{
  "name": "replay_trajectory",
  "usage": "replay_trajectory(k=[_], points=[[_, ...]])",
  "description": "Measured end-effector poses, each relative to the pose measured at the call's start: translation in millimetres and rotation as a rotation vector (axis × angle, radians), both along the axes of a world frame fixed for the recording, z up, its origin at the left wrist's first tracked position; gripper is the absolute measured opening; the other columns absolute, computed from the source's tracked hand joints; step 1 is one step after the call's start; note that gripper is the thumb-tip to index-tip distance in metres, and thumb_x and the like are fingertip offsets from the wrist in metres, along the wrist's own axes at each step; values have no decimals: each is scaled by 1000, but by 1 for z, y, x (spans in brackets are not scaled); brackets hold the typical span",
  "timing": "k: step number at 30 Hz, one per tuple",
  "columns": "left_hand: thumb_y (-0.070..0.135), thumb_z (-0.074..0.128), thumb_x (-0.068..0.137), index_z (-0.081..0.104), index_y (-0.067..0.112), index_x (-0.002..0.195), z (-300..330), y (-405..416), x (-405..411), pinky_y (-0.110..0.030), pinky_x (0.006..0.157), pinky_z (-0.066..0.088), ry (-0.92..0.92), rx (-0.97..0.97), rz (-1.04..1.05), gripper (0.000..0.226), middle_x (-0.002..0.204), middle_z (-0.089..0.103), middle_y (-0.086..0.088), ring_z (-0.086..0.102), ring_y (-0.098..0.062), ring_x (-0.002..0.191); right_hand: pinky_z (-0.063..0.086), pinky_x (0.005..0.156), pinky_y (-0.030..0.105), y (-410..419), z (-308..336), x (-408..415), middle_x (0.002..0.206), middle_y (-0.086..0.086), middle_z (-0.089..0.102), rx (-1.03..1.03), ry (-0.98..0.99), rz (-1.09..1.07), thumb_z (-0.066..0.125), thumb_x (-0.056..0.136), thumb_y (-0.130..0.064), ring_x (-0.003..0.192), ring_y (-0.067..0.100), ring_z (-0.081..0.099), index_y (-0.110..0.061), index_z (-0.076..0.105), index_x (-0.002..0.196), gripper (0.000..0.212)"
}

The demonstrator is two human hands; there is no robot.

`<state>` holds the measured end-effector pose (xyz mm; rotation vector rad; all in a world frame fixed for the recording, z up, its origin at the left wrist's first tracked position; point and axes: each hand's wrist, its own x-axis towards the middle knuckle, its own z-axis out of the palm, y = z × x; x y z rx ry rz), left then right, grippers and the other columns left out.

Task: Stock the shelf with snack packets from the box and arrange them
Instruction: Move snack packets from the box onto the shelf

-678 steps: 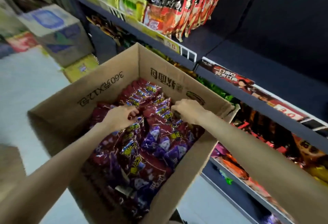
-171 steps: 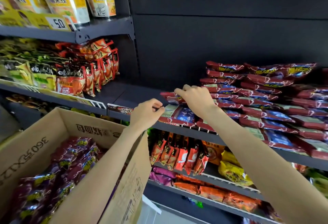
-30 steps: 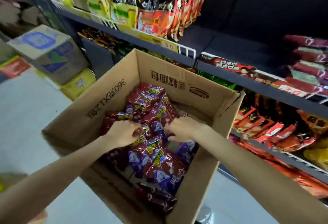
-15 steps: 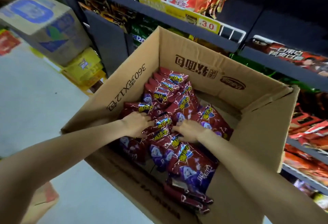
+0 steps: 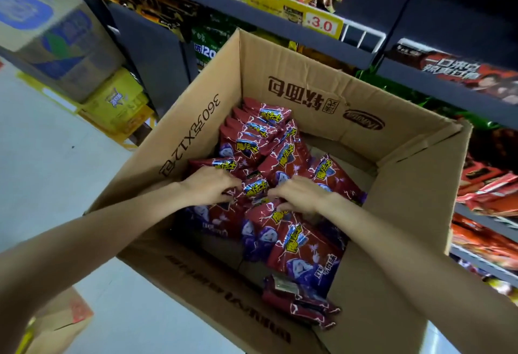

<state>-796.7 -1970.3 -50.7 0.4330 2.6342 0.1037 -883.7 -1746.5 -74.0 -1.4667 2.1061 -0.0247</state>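
Hands reach down into the big brown box point(image 5: 305, 95). Left hand point(image 5: 208, 185) and right hand point(image 5: 298, 194) sit close together, fingers curled around the same bunch of red snack packets point(image 5: 253, 185). More packets lie underneath. Dark shelf point(image 5: 454, 98) stands just behind the box.

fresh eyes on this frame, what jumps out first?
The big open cardboard box fills the middle of the view, partly filled with glossy red and purple snack packets. Both bare hands are down among them, left hand and right hand, closing in on one packet between them. Behind the box, a yellow price tag stands out on the dark shelf edge, upper centre.
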Motion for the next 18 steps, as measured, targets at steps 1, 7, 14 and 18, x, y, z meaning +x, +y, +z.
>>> replay_trajectory(k=[1,7,14,18], points=[[41,60,88,57,25,123,7,1,-3,-33,82,51,43,29,22,39,118,64,4,61,-16,105,39,76,30,2,10,-2,96,-2,60,-25,-4,-31,60,91,-31,86,15,54,-20,53,109,22],[44,59,87,61,21,117,43,-2,-8,-36,83,52,300,226,187,37,120,63,4,63,-18,104,41,72,34,29,83,-10,91,-6,60,-190,33,-252,57,93,-32,88,15,55,-26,48,98,11],[35,70,81,66,14,101,109,26,-9,-25,73,45,665,491,486,30,96,69,4,63,-13,83,53,71,41,91,153,-3,89,-2,70,-620,247,-661,65,87,-29,85,23,66,-21,58,100,16],[35,68,83,65,16,105,142,57,-20,-25,74,46,704,564,548,29,91,67,7,64,-13,86,54,71,41,125,186,-2,86,-1,69,-774,290,-771,65,88,-23,82,23,67,-17,59,99,14]])
